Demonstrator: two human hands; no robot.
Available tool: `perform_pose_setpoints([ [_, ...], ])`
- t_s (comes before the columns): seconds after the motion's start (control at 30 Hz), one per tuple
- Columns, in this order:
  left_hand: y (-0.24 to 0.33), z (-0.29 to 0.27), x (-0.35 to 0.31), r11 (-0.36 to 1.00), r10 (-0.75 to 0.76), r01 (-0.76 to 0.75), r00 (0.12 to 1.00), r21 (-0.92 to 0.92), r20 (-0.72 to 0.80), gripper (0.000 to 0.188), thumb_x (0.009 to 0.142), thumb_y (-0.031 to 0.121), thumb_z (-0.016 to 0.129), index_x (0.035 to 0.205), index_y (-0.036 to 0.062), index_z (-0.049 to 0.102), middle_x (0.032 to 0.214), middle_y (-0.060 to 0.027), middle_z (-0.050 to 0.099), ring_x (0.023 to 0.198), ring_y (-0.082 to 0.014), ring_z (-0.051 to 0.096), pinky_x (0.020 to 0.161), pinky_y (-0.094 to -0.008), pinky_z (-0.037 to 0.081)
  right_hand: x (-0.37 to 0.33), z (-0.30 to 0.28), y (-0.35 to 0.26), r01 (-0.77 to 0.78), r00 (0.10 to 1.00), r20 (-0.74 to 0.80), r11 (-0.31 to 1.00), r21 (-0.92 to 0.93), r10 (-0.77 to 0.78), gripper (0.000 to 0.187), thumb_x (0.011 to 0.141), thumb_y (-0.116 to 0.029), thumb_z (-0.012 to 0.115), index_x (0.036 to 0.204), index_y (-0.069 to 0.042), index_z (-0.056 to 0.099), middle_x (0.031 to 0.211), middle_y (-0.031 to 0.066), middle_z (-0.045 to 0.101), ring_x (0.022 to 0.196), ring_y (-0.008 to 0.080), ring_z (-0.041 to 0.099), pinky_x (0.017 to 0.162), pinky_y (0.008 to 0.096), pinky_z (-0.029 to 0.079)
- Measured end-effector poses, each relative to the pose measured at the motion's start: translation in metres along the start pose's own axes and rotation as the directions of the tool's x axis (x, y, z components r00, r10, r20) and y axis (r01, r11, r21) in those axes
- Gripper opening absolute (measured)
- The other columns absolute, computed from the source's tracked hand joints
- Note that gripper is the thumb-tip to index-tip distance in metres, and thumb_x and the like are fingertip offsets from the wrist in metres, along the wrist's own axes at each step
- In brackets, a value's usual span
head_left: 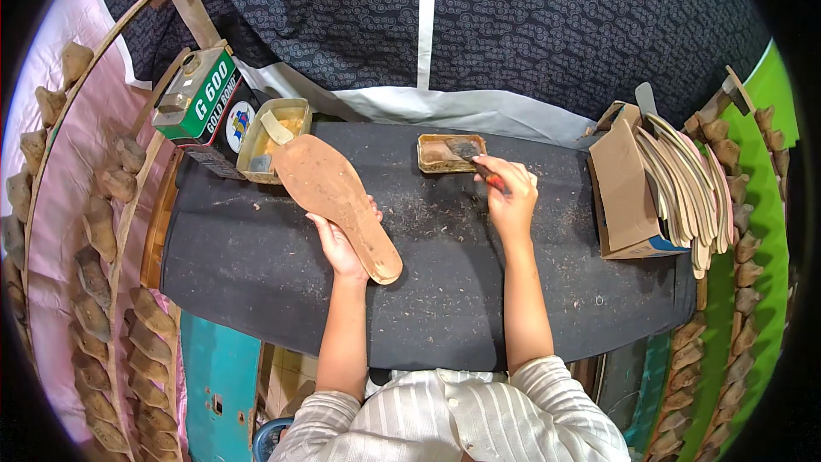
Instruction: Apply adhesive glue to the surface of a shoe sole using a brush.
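My left hand [339, 248] is closed around the narrower half of a brown shoe sole [321, 175], its thumb along one edge and fingertips showing at the other. The sole is tilted, its broad end pointing to the far left. In my right hand [515, 198] is a brush [464, 149] with dark bristles and a partly red handle. Its bristles reach into a small rectangular tray [445, 169] at the back middle of the table; whether they touch the bottom I cannot tell.
Beyond the sole, a yellowish tub [248, 154] with flat scrapers stands beside a green and black metal can [205, 111]. A cardboard box [623, 192] full of upright soles [684, 180] is at the right. Crumbs dot the black tablecloth [445, 291]. Racks of shoe lasts [99, 227] flank both sides.
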State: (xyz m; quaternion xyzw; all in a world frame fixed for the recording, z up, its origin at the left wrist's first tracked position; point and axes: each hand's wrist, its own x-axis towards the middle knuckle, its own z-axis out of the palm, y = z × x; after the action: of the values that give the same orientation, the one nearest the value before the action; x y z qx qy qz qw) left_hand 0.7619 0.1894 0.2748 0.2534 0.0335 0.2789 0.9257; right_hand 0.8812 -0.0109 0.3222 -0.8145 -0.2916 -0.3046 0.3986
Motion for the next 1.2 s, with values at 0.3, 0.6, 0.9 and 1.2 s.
perform_pose_setpoints([
  [0.3,-0.004,-0.003,0.000,0.999,-0.033,0.032,0.999,0.030,0.042,0.074,0.091,0.065,0.020,0.124,0.0020,0.044,0.097,-0.0170,0.058,0.081,-0.0248,0.057,0.071,-0.0369,0.049,-0.013,0.021,0.037,-0.104,0.992,0.052,0.986,-0.128,0.111,0.037,0.068,-0.001,0.069,0.098,-0.021,0.068,0.096,-0.0028,0.068,0.090,0.0172,0.059,0.081,0.0321,0.033],
  [0.6,-0.005,-0.003,0.000,0.999,-0.027,0.026,0.999,0.036,0.041,0.072,0.092,0.064,0.023,0.121,0.0021,0.046,0.096,-0.0161,0.058,0.081,-0.0261,0.056,0.071,-0.0371,0.047,-0.011,0.018,0.035,-0.091,0.994,0.050,0.986,-0.142,0.099,0.039,0.068,0.000,0.069,0.099,-0.023,0.068,0.098,-0.0049,0.068,0.089,0.0158,0.059,0.081,0.0318,0.032],
  [0.9,-0.006,-0.003,0.001,0.999,-0.028,0.027,0.999,0.047,0.023,0.074,0.092,0.065,0.022,0.123,0.0011,0.044,0.097,-0.0172,0.058,0.081,-0.0247,0.058,0.071,-0.0369,0.049,-0.004,0.006,0.020,-0.032,0.999,-0.024,0.991,-0.130,0.029,0.040,0.069,0.001,0.066,0.100,-0.023,0.069,0.099,-0.0056,0.068,0.088,0.0160,0.058,0.081,0.0307,0.032],
  [1.2,-0.002,-0.007,0.003,1.000,0.006,-0.006,1.000,0.012,0.003,0.074,0.091,0.065,0.022,0.124,0.0033,0.045,0.098,-0.0164,0.058,0.082,-0.0246,0.058,0.072,-0.0371,0.049,0.011,-0.044,-0.047,0.275,0.934,0.165,0.934,0.229,-0.315,0.032,0.064,-0.007,0.069,0.092,-0.023,0.072,0.096,-0.0047,0.070,0.079,0.0143,0.058,0.075,0.0290,0.037],
])
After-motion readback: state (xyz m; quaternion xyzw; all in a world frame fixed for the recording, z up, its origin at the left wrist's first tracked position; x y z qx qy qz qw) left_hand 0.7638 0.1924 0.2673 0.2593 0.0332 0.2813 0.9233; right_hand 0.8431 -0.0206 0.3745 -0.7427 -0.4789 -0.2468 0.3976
